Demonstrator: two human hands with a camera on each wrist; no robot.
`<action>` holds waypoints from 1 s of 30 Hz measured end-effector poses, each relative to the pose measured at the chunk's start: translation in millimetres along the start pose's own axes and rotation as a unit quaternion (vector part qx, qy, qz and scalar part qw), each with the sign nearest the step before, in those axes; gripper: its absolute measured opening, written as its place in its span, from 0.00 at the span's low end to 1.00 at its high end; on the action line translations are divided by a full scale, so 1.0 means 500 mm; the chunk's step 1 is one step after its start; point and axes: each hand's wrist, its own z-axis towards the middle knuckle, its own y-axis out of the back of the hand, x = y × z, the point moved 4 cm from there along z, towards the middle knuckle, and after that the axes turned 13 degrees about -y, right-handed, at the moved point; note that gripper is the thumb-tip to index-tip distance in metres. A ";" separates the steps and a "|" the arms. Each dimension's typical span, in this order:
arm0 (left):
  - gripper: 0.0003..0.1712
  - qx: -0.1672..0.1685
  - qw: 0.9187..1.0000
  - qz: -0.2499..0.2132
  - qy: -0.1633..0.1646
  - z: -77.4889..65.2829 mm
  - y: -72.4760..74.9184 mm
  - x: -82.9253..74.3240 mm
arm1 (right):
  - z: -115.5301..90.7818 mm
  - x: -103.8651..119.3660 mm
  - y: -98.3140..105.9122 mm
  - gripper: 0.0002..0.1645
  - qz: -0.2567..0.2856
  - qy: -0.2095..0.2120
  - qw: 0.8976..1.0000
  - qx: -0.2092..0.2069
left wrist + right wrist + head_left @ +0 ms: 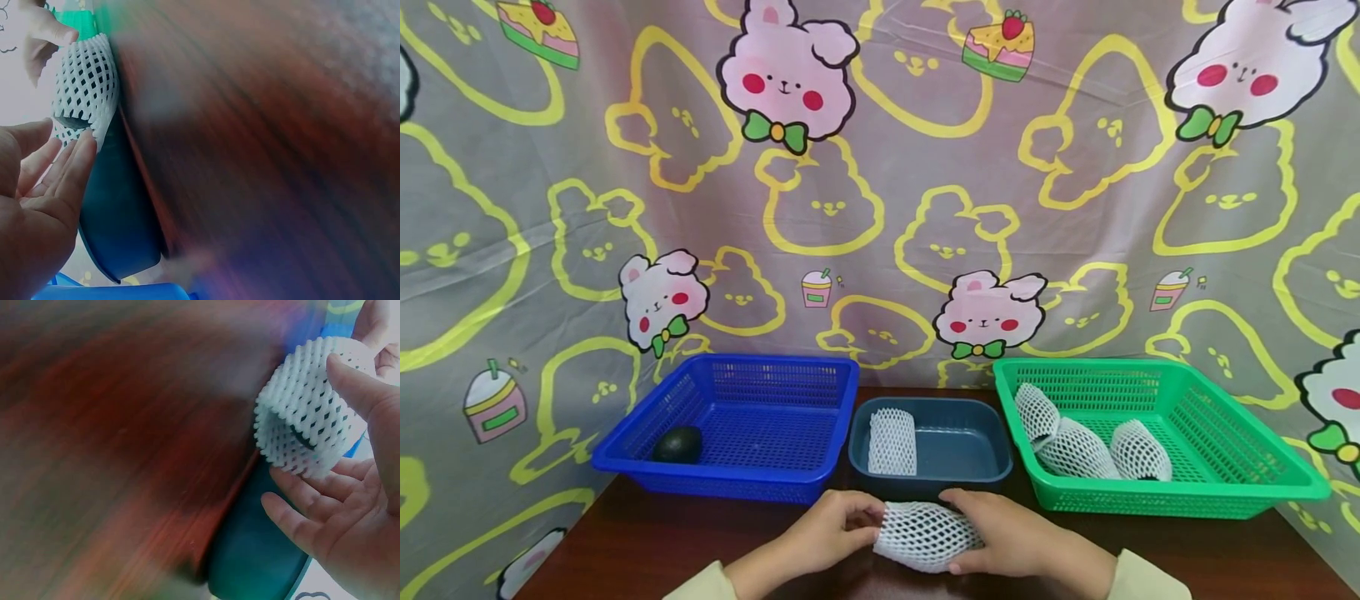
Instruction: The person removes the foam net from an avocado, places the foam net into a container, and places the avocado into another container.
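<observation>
Both hands hold a white foam net sleeve [925, 535] above the front of the table, with a dark fruit, seemingly an avocado [74, 122], inside it. The left hand [835, 532] pinches the sleeve's left rim between thumb and fingers. Around the right end curls the right hand [1003, 533], its thumb on one side and fingers on the other. In the right wrist view the sleeve's open end [281, 434] extends past the fruit. A bare dark avocado [677, 445] lies in the blue basket [730, 485] at the left.
Behind the hands stands a dark blue-grey tub [970, 406] with an empty-looking foam net sleeve [892, 442] in its left part. The green basket [1150, 497] on the right contains several netted fruits [1078, 450]. A patterned curtain [880, 208] hangs behind the brown table [647, 533].
</observation>
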 end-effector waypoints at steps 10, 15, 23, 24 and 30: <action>0.10 0.015 0.999 0.009 -0.028 0.013 -0.012 -0.009 | 0.001 -0.016 -0.010 0.40 -0.004 0.009 1.000 -0.007; 0.13 0.012 0.999 0.021 -0.027 0.025 -0.016 -0.013 | 0.001 -0.017 -0.013 0.39 0.004 0.019 1.000 -0.009; 0.16 0.029 0.999 -0.031 0.017 0.042 -0.032 -0.006 | 0.003 -0.016 -0.014 0.38 0.001 0.017 1.000 -0.012; 0.16 0.033 0.999 -0.037 0.020 0.043 -0.035 -0.005 | 0.003 -0.015 -0.014 0.38 -0.001 0.018 1.000 -0.014; 0.18 0.059 0.997 -0.039 0.040 0.052 -0.046 0.001 | 0.004 -0.013 -0.014 0.38 0.006 0.024 1.000 -0.009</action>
